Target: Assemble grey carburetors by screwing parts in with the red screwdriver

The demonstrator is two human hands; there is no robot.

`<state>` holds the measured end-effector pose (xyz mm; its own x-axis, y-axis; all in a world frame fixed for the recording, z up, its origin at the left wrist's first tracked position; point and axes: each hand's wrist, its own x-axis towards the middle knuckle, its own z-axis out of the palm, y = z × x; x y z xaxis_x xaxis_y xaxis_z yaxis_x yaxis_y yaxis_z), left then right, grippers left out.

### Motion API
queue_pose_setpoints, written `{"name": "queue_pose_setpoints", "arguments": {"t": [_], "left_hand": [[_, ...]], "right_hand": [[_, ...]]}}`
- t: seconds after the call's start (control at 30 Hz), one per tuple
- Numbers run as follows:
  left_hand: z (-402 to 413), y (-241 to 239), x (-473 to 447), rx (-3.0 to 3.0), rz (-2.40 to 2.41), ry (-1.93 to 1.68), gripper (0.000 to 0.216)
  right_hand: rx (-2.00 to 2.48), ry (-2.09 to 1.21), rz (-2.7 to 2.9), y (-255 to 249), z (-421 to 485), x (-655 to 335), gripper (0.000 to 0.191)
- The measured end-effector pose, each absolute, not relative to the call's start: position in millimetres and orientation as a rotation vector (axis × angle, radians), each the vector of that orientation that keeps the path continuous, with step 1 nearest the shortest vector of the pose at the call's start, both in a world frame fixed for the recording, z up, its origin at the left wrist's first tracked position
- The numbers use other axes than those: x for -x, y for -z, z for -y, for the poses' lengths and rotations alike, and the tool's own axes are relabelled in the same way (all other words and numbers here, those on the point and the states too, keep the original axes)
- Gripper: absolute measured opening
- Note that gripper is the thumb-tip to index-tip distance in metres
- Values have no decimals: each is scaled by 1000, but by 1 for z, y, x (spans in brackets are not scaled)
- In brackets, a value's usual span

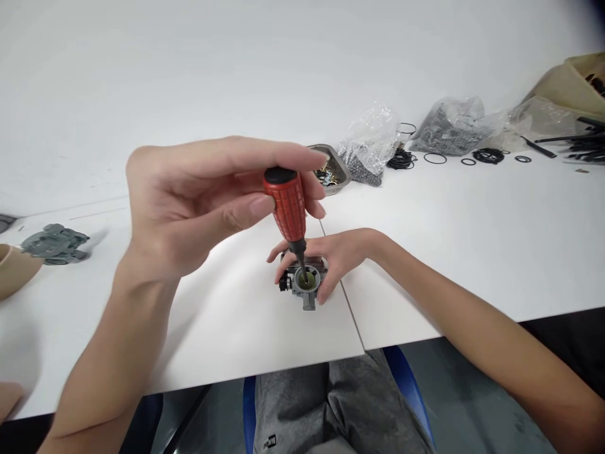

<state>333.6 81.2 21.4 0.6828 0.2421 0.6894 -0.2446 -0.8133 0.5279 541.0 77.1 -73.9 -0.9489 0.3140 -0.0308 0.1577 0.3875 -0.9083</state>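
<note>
Hands: two, the left hand (165,202) and the right hand (340,252). Red-handled screwdrivers: one (289,205). Grey metal castings: two, one (309,297) towards the near edge of the worktop (236,334), the other (57,244) towards its left end. Metal trays: one (344,173), near the far edge; the small fittings inside overlap and defy counting. Bags of small dark parts: two (371,151) (451,126), along the far edge. Bundles of black rings: two (399,159); loose black rings: at least three (435,163). Beige containers: two, one (19,268) at the left end, one (558,79) at the far right corner. Black strips (586,145), right end: several, overlapping.
</note>
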Motion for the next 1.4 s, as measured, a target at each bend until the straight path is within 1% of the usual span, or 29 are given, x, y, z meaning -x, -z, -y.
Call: {"name": "queue_pose_setpoints", "arguments": {"t": [0.1,0.2,0.27,0.33,0.4,0.5,0.6,0.63,0.73,0.8,0.87,0.97,1.1,1.2,1.27,1.4], "left_hand": [[-81,-22,-334,-2288,27,-1152,28],[-79,-21,-332,-2237,-55,-1257,30],[-78,-21,-330,-2267,-73,-1191,35],[-79,-22,-330,-2308,-63,-1128,34],[-80,-23,-330,-2306,-32,-1165,28],[-81,-22,-331,-2260,-7,-1230,32],[-80,-22,-332,-2314,4,-1104,39],[-80,-22,-333,-2327,4,-1088,38],[-78,-20,-335,-2274,-35,-1191,31],[-79,-18,-337,-2220,-25,-1214,36],[-81,-17,-339,-2207,11,-1161,40],[-84,-16,-340,-2240,67,-1161,31],[-80,-17,-337,-2208,-37,-1242,33],[-77,-19,-336,-2215,-36,-1143,37],[-78,-20,-337,-2224,-2,-1101,34],[-87,-16,-343,-2210,79,-1204,30]], "right_hand": [[424,-1624,2474,74,-77,-541,59],[437,-1629,2471,74,-77,-541,59],[438,-1618,2481,74,-77,-541,58],[429,-1624,2482,74,-77,-541,58],[423,-1640,2476,74,-77,-541,58],[428,-1640,2471,74,-78,-541,59],[433,-1612,2494,74,-78,-540,59],[435,-1608,2497,74,-78,-540,58],[442,-1632,2488,73,-77,-541,59],[438,-1639,2480,73,-77,-541,60],[437,-1626,2486,73,-76,-542,60],[430,-1622,2482,74,-76,-541,59],[433,-1618,2479,74,-77,-541,60],[442,-1606,2494,73,-76,-541,58],[443,-1610,2493,72,-76,-541,58],[442,-1629,2482,72,-76,-541,59]]}}
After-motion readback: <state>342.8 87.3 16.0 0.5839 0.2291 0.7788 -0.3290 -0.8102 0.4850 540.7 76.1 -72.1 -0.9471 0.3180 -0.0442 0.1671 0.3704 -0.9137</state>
